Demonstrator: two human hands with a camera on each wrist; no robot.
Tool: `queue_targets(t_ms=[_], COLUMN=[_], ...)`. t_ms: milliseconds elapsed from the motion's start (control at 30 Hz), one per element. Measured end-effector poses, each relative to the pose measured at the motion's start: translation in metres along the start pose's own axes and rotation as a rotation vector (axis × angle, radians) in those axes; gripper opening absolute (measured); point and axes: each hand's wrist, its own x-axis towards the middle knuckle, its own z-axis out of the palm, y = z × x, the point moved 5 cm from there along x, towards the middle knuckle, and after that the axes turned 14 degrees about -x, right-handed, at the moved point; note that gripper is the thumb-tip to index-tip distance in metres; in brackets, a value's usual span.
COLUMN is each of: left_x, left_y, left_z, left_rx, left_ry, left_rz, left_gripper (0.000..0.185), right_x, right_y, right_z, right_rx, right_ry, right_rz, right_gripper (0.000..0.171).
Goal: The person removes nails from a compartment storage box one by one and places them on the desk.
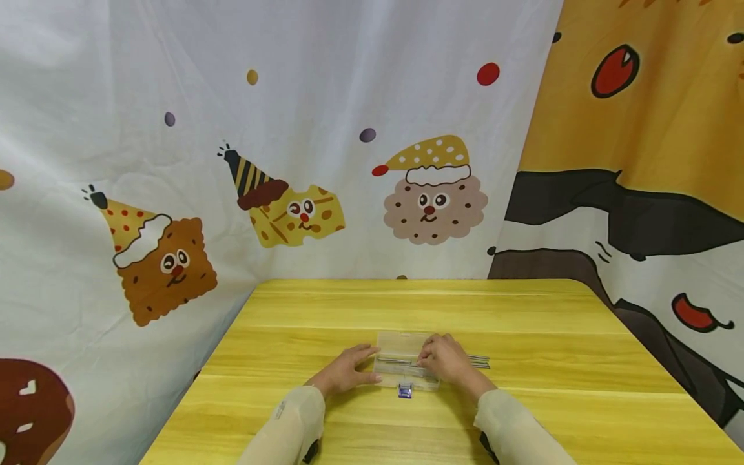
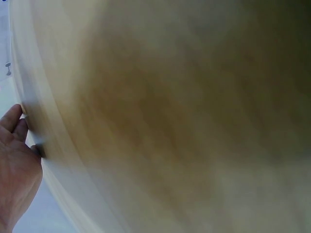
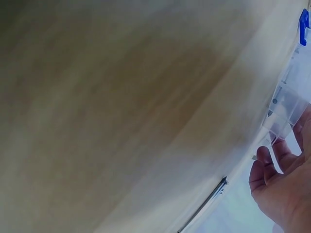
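An opened clear plastic box (image 1: 407, 381) lies on the table, its lid (image 1: 398, 340) folded back on the far side. A blue clasp (image 1: 405, 391) sits at its near edge. Inside, thin metal rods (image 1: 394, 360) lie lengthwise. My left hand (image 1: 351, 369) is at the box's left end, fingers extended, fingertips and thumb at the edge. My right hand (image 1: 446, 357) reaches over the right part of the box, thumb and fingers bent together near the rods; I cannot tell whether it pinches one. In the right wrist view, its fingers (image 3: 265, 162) curl beside the box's divided compartments (image 3: 286, 104).
Several more metal rods (image 1: 480, 361) lie on the yellow wood-grain table (image 1: 535, 400), just right of the box and partly behind my right hand. A curtain (image 1: 349, 64) with cartoon prints hangs along the table's far edge.
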Motion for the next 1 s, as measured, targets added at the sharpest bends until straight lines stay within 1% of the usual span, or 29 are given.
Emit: queue_targets(t_ms=[100, 200, 367, 467, 567, 800, 1000], left_x=[-0.001, -0.001, -0.002, -0.002, -0.002, -0.001, -0.001], left_y=[0.001, 0.002, 0.003, 0.004, 0.003, 0.000, -0.001], left_z=[0.000, 0.001, 0.000, 0.000, 0.000, 0.001, -0.001], left_rx=[0.009, 0.008, -0.011, -0.019, -0.020, -0.012, -0.019], left_ry=[0.000, -0.001, 0.002, 0.004, 0.006, 0.012, 0.016], left_rz=[0.001, -0.001, -0.012, -0.011, -0.010, -0.024, -0.032], left_gripper=[0.071, 0.071, 0.071, 0.071, 0.071, 0.070, 0.071], right_x=[0.000, -0.001, -0.003, -0.005, -0.007, -0.013, -0.026], right_y=[0.001, 0.002, 0.005, 0.008, 0.012, 0.021, 0.035], right_z=[0.001, 0.001, -0.003, -0.006, -0.008, -0.021, -0.037], right_rx=[0.006, 0.036, 0.166, 0.253, 0.299, 0.301, 0.309], right_ry=[0.001, -0.001, 0.001, -0.007, -0.007, 0.026, 0.002], right_rz=[0.006, 0.022, 0.050, 0.084, 0.107, 0.113, 0.104], right_gripper=[0.015, 0.015, 0.014, 0.015, 0.015, 0.015, 0.011])
